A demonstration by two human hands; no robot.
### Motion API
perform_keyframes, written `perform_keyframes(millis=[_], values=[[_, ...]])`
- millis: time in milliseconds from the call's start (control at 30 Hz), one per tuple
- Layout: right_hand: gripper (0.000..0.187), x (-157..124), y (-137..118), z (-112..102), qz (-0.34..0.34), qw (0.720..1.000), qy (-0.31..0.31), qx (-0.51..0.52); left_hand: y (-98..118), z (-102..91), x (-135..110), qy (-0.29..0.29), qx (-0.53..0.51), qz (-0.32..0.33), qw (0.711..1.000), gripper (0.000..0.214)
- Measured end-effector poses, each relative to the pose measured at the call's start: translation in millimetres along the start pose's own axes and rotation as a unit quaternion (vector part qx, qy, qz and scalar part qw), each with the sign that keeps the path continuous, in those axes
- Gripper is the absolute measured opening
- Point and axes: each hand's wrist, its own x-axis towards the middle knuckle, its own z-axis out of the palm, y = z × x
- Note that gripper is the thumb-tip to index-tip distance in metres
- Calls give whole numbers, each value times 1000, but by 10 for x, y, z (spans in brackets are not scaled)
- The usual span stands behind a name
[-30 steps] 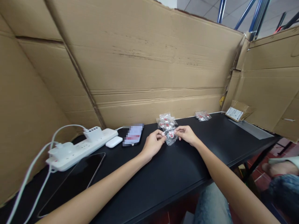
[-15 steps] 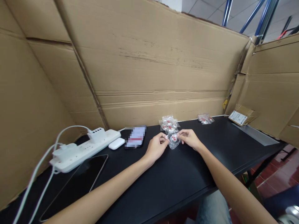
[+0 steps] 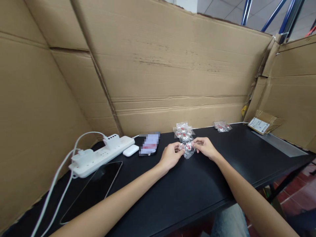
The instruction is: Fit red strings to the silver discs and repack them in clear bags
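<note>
A left hand [image 3: 171,156] and a right hand [image 3: 206,148] pinch one small clear bag [image 3: 189,149]

The small clear bag is in the middle, just over or on the black surface [image 3: 182,194]. The left hand has its thumb and fingers nearly closed on one side of the bag. The right hand pinches the other side the same way. Inside is something round and silver with a red mark, maybe a badge, but it is too small to be sure.

Right behind the bag is a pile of clear bags [image 3: 184,131] with red marks too. A smaller heap of bags [image 3: 222,126] sits farther to the right, near the big cardboard wall [image 3: 160,72].

On the left there is a phone [image 3: 150,142] with its screen lit and blurry. Next to it is a little white case [image 3: 130,150]. A long white power strip [image 3: 100,158] lies beyond that, with white plugs and cords on it. A dark tablet [image 3: 95,189] lies flat in front of the strip, partly behind the left arm.

Far to the right is a brown cardboard package [image 3: 269,122] with a white label. It sits by a flat, see-through sheet [image 3: 282,144].
</note>
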Motion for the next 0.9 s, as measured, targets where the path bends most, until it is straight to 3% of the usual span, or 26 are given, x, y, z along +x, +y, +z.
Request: perform_keyframes(millis=[900], values=[[32,-3,-66,-2,8,1000,9,3,90,-19,-6,-11,-4,-16,1000,19]])
